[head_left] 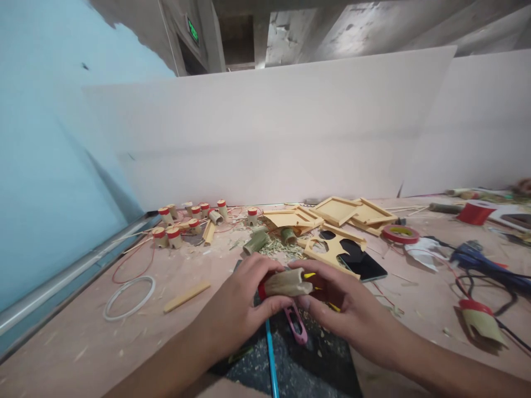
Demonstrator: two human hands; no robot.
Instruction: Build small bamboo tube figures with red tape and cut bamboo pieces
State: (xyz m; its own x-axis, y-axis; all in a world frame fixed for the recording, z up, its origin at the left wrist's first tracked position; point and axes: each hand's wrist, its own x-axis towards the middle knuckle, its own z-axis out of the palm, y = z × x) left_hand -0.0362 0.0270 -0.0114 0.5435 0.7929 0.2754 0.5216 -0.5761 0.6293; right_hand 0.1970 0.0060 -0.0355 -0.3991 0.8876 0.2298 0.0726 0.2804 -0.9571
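My left hand (257,293) is closed around the red-taped end of a short bamboo tube (288,283), held nearly level. The tube's other end looks notched and points right. My right hand (332,296) curls about that notched end, with thumb and fingertips against it. Bits of something yellow (309,275) show by the right fingers; its kind is hidden. Below the hands, a pink slotted tool (296,325) and a blue rod (271,359) lie over a black mat (315,365) strewn with shavings.
Several red-topped bamboo pieces (174,239) stand at the left back. Wooden frames (336,210), a black panel (367,266) and red tape (400,234) lie at the right back. A white ring (129,298), a wooden stick (186,297) and another taped tube (481,323) flank the mat.
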